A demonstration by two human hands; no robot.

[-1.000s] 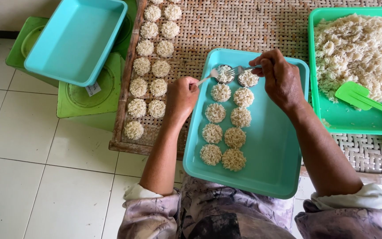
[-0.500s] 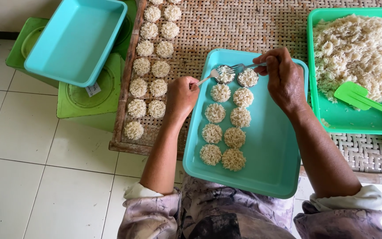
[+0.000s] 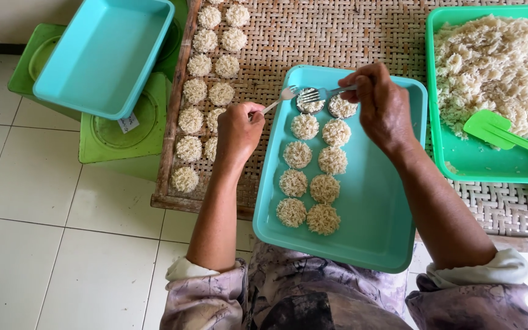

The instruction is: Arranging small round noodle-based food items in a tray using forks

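The right hand (image 3: 383,107) grips a metal fork (image 3: 319,94), its tines on a round noodle nest (image 3: 308,104) in the turquoise plastic tray (image 3: 368,208). Just left, the left hand (image 3: 238,128) clamps a pale spoon (image 3: 279,99) beside that nest.

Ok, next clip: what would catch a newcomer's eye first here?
Probably the teal tray in the middle, with two rows of round noodle patties along its left side. Above them the right hand holds a fork over the top patty, while the left hand holds a spoon beside it. At the right, a green tray holds a loose noodle heap and a green spatula.
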